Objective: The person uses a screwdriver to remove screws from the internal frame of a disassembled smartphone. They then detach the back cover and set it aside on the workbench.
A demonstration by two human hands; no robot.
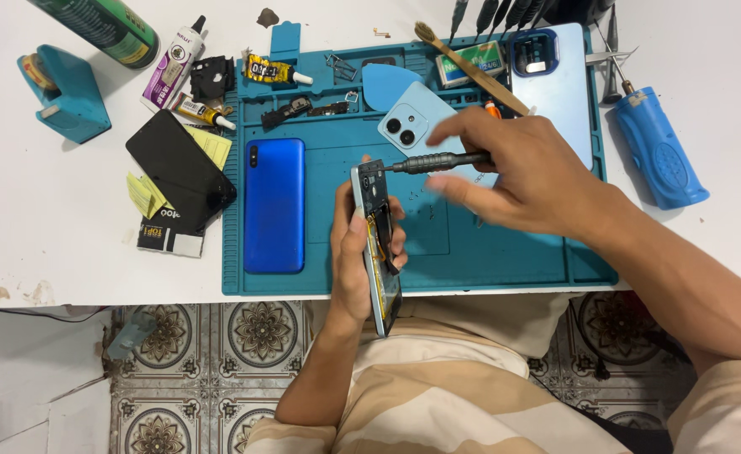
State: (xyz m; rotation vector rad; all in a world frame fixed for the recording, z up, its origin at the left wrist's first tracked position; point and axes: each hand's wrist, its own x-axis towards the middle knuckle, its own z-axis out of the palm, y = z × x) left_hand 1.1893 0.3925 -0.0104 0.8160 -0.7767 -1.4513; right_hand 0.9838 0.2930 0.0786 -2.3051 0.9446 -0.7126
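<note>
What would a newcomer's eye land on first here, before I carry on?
Probably the opened phone, held on edge in the left hand at the front of the teal work mat, with the right hand pressing a dark screwdriver to its top end. Next, the bright blue phone lying flat on the mat's left side.

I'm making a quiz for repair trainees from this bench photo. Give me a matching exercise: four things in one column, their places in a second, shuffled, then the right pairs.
Things:
1. opened phone
2. screwdriver
3. blue phone
4. electric screwdriver

Places:
A. lying on the teal mat, left part
B. in the right hand
C. on the white table, right of the mat
D. in the left hand, held on edge

Pairs: 1-D, 2-B, 3-A, 4-C
</note>
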